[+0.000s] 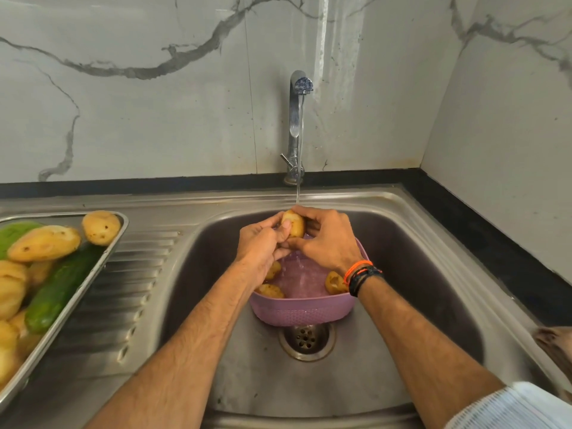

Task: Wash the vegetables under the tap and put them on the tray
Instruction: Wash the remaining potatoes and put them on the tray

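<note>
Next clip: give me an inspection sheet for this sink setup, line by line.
Surface: steel sink, ribbed drainboard on the left.
Job's things: potato under the running tap; more potatoes in the pink colander; tray holds potatoes and a cucumber.
Clutter: nothing seen.
Hands: left hand and right hand both grip the potato.
Cables: nothing seen.
Surroundings: marble-patterned wall tiles, black counter edge.

Marble-look wall panels with grey veining behind and right. Black counter edge runs along the wall base. Round drain strainer in the basin floor. Brown object at far right, too cropped to identify.
</note>
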### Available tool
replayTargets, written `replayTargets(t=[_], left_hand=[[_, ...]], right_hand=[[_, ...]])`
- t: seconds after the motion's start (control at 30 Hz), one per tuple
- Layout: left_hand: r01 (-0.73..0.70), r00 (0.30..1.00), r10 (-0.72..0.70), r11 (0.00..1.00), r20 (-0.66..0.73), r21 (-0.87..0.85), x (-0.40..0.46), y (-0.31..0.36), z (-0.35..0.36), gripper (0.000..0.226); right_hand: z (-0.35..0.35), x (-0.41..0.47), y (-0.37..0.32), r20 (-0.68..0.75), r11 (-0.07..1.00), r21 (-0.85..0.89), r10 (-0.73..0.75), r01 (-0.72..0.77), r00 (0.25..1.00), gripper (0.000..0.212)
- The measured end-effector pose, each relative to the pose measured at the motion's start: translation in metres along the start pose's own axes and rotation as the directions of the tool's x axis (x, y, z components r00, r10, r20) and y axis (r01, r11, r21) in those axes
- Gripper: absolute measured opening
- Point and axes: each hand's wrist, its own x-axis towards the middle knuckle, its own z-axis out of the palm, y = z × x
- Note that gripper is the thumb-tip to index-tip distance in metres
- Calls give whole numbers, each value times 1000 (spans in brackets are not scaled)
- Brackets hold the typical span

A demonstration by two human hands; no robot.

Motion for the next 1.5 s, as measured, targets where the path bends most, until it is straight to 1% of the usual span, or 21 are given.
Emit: replayTargets(t=[0.07,0.1,0.13,0.23,0.27,0.43,0.5,0.6,0.7,0.83,0.9,0.97,1.0,1.13,1.17,1.2,1.3,1.33,1.37,1.5], left_hand=[[5,999,-6,999,31,35,-2,-1,1,40],[5,999,-6,999,31,39,-2,-2,1,41],[4,1000,-4,1000,22,28,-1,-2,1,40],[5,1000,-5,1000,-22,-24,-1,-1,0,32],[3,1000,-4,1000,-25,-27,0,-1,0,31],[0,1000,0,1000,-6,-2,0,-3,2,37],[-2,1000,2,1000,-22,6,2,-4,2,38],[3,999,-5,999,-47,-38,2,-3,-1,33],[35,999,-36,996,-8,-79,1,-2,-3,28],[67,994,-55,988,90,-139,3,3,-6,36],[75,992,-58,985,112,-154,2,3,-6,42],[78,993,-64,987,101,-142,1,1,-5,47],[77,994,-65,987,86,-142,1,0,-4,47],[44,999,-42,981,15,-190,3,-2,-2,39],[36,999,-36,982,2,-184,2,-2,-1,38],[30,999,-31,984,-7,-176,2,-3,0,37],[25,999,-29,989,-21,-146,0,-6,3,33],[22,999,-27,989,-32,-143,0,-6,4,33],[17,999,-24,989,-49,-149,0,-7,4,33],[-18,995,-5,974,-100,-225,1,-5,5,44]], right_hand=[[-1,2,3,49,998,-66,-5,8,999,79],[-2,2,3,54,997,-72,2,2,999,79],[-2,2,5,44,999,-52,7,-5,999,78],[-1,0,4,-12,996,82,47,-46,999,71],[0,0,4,-21,994,93,53,-50,998,71],[-1,4,3,59,999,19,43,-44,997,78],[-3,4,4,39,994,85,60,-63,997,77],[-2,1,1,-31,984,164,80,-74,996,71],[-1,0,1,-39,974,211,97,-87,995,66],[-11,5,6,41,936,325,126,-133,991,61],[-13,7,8,107,938,319,103,-132,989,62],[-10,6,8,147,949,283,97,-136,984,64],[-9,5,8,139,954,267,101,-135,985,65],[-4,3,4,-5,968,229,109,-105,994,57],[-3,3,3,-18,971,219,106,-99,994,56],[-2,3,3,-7,974,205,100,-97,995,57],[-1,3,3,87,988,120,84,-94,993,65],[-1,3,3,91,989,110,84,-94,992,66],[-1,2,2,74,988,120,86,-95,993,65],[3,-1,-2,-98,982,173,89,-71,991,53]])
